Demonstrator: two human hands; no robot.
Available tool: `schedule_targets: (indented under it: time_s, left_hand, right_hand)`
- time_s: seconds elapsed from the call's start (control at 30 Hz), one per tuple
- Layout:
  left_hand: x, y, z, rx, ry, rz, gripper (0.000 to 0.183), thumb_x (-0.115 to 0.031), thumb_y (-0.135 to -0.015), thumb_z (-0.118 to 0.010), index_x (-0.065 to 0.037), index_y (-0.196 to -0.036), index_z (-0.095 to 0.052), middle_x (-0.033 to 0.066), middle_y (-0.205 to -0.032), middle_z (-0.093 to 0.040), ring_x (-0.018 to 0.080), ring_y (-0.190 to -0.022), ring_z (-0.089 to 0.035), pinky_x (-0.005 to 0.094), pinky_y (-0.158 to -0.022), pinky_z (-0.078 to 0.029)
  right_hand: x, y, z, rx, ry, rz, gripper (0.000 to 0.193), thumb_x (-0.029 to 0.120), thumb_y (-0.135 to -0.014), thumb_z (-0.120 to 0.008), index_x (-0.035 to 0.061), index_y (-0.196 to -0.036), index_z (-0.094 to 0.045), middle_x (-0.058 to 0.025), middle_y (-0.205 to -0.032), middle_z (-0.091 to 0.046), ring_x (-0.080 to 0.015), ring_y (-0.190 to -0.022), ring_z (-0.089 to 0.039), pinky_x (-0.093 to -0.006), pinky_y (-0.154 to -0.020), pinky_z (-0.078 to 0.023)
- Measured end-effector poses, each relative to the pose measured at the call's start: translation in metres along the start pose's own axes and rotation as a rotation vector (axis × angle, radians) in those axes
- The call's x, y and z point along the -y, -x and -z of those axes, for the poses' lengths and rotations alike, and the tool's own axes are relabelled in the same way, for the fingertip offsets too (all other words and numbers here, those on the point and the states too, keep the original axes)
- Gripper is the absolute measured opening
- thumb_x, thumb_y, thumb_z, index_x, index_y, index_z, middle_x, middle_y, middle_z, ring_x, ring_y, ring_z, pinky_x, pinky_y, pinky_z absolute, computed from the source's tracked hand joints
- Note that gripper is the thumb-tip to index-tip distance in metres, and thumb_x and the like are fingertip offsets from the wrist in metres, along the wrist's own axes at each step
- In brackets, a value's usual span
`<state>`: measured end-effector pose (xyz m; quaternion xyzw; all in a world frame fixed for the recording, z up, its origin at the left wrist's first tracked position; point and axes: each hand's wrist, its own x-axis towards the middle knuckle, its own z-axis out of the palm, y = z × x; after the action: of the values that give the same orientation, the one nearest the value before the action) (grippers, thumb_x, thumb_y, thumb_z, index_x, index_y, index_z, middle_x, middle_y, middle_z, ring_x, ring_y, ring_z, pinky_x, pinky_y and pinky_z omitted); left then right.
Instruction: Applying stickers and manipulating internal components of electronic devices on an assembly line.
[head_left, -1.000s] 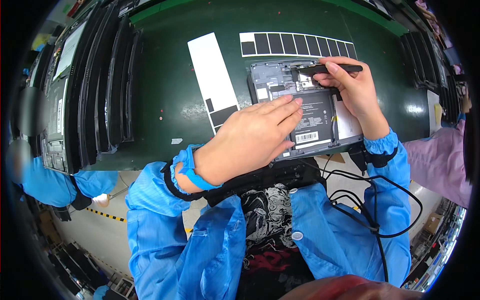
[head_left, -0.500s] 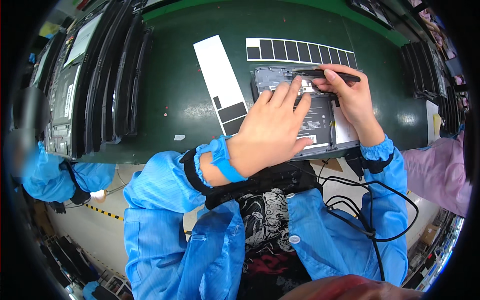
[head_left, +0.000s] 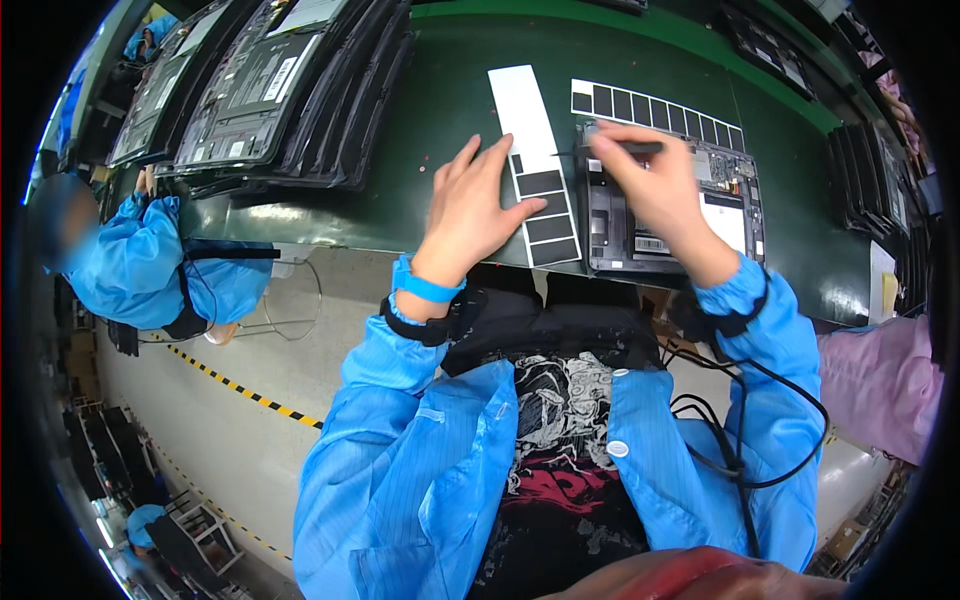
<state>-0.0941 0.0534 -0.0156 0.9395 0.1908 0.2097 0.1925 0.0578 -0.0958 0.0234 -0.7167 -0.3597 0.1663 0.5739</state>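
My left hand [head_left: 472, 208] lies with spread fingers on the left edge of a white backing sheet [head_left: 522, 105]. Black rectangular stickers [head_left: 548, 205] fill the sheet's near part, with a smaller black piece at their far end. Between thumb and fingers of my right hand [head_left: 650, 172] are slim black tweezers [head_left: 643, 148], their tip pointing left at the sheet, near the small piece. Whether the tip touches it I cannot tell. Under my right hand and wrist sits an opened laptop base [head_left: 622, 255], its circuit board and battery exposed; the hand covers its middle.
A second sheet of black stickers [head_left: 655, 112] lies beyond the laptop on the green table [head_left: 420, 130]. Stacks of laptop bases [head_left: 270, 95] stand at left, more [head_left: 870, 180] at right. A blue-sleeved person [head_left: 150, 260] works at left; a pink sleeve [head_left: 875, 385] shows at right. Black cables [head_left: 740, 470] hang by my right arm.
My left hand has left the laptop and come down on the sticker sheet. My right hand has swung the tweezers from the laptop's inside towards that sheet. The view has shifted left.
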Motion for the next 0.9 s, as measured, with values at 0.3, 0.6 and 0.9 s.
schedule_targets:
  time_s: [0.3, 0.6, 0.9]
  left_hand:
    - [0.006, 0.004, -0.001, 0.057, -0.021, 0.033, 0.075, -0.042, -0.069, -0.076, -0.008, -0.130, -0.048, 0.0149, -0.125, -0.056, 0.0344, -0.128, -0.041, 0.0474, -0.102, -0.032]
    - [0.006, 0.003, 0.000, 0.051, -0.041, 0.011, 0.076, -0.043, -0.070, -0.075, -0.005, -0.130, -0.048, 0.0162, -0.124, -0.056, 0.0337, -0.128, -0.041, 0.0464, -0.101, -0.033]
    - [-0.001, -0.006, 0.005, 0.050, 0.026, -0.002, 0.064, -0.028, -0.070, -0.074, -0.001, -0.123, -0.052, 0.0186, -0.125, -0.054, 0.0348, -0.120, -0.047, 0.0419, -0.100, -0.037]
  right_hand:
    - [-0.019, -0.020, -0.044, 0.006, 0.492, 0.218, 0.028, 0.030, -0.081, -0.060, 0.0050, -0.085, -0.072, -0.0136, -0.084, -0.069, -0.0275, -0.120, -0.050, -0.0475, -0.108, -0.023]
    - [-0.025, -0.024, -0.043, -0.009, 0.415, 0.307, 0.027, 0.024, -0.078, -0.062, 0.0009, -0.088, -0.072, -0.0183, -0.091, -0.069, -0.0270, -0.092, -0.066, -0.0435, -0.101, -0.038]
    - [-0.013, -0.003, 0.038, -0.074, -0.246, 0.032, 0.022, 0.016, -0.085, -0.067, -0.0025, -0.097, -0.068, -0.0080, -0.087, -0.069, -0.0117, -0.079, -0.064, -0.0212, -0.072, -0.049]
